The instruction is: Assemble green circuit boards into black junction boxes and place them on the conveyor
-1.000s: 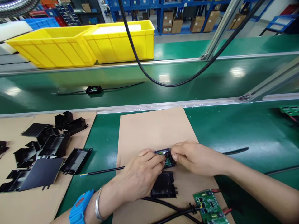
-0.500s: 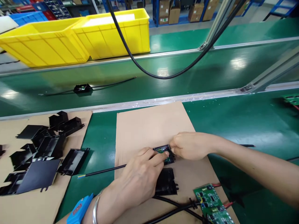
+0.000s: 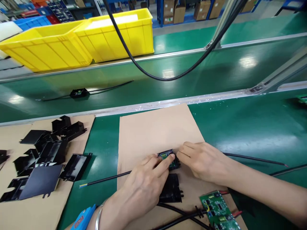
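Note:
A small black plastic case (image 3: pixel 177 164) with a green circuit board (image 3: pixel 165 155) inside lies on the cardboard sheet (image 3: pixel 153 127). My left hand (image 3: pixel 146 182) grips it from the left, its index fingertip pressing on the board's right end. At the case's right end, my right hand (image 3: pixel 201 159) is closed in a pinch around the black cable (image 3: pixel 254 157), which comes out behind the hand; the fingers hide the exact grip. Another cable (image 3: pixel 107 178), with bare coloured wire ends, runs out left from under my left hand. Just below sits a second black case part (image 3: pixel 171 188).
Green circuit boards (image 3: pixel 218 207) with cables lie at the lower right of the cardboard. Several black cases (image 3: pixel 52 151) are piled on cardboard at left. A wired case (image 3: pixel 79 93) rests beyond the metal rail (image 3: pixel 144 106). Yellow bins (image 3: pixel 122 38) stand behind; a thick cable (image 3: pixel 165 79) hangs in front.
My right hand has shifted slightly down, its wrist and forearm lower, staying at the case's right end. More of the cable behind it shows. My left hand keeps its hold.

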`<action>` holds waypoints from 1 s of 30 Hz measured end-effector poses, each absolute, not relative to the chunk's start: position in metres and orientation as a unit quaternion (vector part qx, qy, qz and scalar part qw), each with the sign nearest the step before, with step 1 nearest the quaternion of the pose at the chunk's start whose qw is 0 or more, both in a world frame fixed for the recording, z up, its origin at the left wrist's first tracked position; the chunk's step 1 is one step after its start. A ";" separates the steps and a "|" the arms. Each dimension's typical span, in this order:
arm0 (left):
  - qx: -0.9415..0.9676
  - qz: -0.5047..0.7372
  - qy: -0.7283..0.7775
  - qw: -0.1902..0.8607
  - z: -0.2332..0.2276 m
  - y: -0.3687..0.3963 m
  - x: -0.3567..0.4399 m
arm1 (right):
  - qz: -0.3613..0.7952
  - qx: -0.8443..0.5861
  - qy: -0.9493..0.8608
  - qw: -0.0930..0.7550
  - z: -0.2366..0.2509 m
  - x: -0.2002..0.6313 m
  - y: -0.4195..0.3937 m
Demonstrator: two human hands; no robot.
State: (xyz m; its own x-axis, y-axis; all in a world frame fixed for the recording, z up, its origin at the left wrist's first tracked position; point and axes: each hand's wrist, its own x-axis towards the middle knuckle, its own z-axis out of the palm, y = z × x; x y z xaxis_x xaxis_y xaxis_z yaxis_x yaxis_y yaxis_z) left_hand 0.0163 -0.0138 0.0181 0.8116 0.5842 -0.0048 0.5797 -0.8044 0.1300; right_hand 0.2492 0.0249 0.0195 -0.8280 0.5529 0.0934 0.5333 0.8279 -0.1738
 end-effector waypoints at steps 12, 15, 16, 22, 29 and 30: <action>0.939 0.011 0.324 0.113 0.029 -0.006 0.027 | 0.066 -0.247 -0.966 0.034 0.022 0.240 0.039; 0.930 0.015 0.335 0.150 0.036 0.001 0.032 | 0.064 -0.267 -0.961 0.040 0.019 0.242 0.035; 0.928 0.024 0.334 0.165 0.037 0.003 0.031 | 0.069 -0.275 -0.958 0.047 0.017 0.244 0.035; 0.900 0.155 0.355 0.199 0.037 0.000 0.013 | 0.099 -0.324 -0.937 0.089 0.010 0.259 0.031; 0.920 0.075 0.368 0.110 0.032 -0.029 0.026 | 0.088 -0.311 -0.936 0.140 0.004 0.258 0.027; 0.919 0.066 0.378 0.085 0.030 -0.032 0.031 | 0.079 -0.305 -0.938 0.143 0.003 0.258 0.026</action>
